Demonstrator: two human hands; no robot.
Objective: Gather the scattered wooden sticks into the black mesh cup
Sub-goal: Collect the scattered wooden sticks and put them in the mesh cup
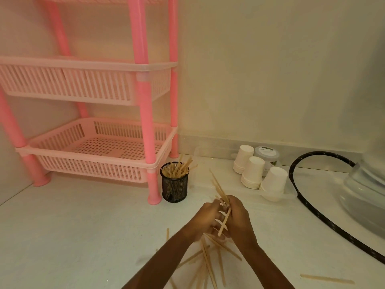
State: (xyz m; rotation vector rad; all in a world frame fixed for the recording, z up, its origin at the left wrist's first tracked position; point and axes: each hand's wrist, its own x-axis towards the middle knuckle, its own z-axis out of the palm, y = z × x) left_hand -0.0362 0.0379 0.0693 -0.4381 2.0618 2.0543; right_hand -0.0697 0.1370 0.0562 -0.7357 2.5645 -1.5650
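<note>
A black mesh cup (174,188) stands on the white surface beside the pink rack's front leg, with several wooden sticks upright inside it. My left hand (205,221) and my right hand (237,217) are pressed together just right of and nearer than the cup, both gripping a bundle of wooden sticks (221,193) that pokes up and away between them. More loose sticks (208,261) lie scattered on the surface under my wrists. A single stick (327,278) lies apart at the lower right.
A pink plastic shelf rack (93,147) fills the left, its leg (154,197) touching distance from the cup. White paper cup stacks (253,172) and a lidded jar (266,153) stand at the right. A black hose (312,203) curves beside a clear container (364,190).
</note>
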